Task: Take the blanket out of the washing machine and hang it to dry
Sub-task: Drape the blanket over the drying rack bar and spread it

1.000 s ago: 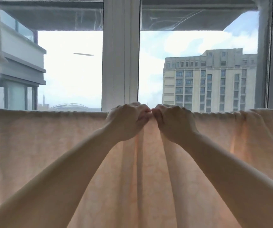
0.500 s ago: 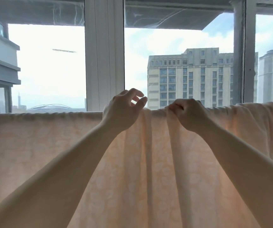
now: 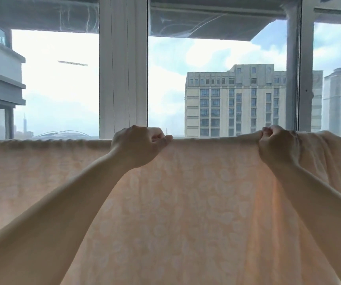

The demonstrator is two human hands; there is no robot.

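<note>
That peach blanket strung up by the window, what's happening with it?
A person is hanging a peach, leaf-patterned blanket to dry in front of a big window. It is draped over something at its top edge, which the fabric hides. Both arms reach up: the left hand and the right hand each pinch the top edge, set well apart, with the stretch between them lying flat. Past the right hand the fabric is bunched, so some spreading seems left to do.
</note>
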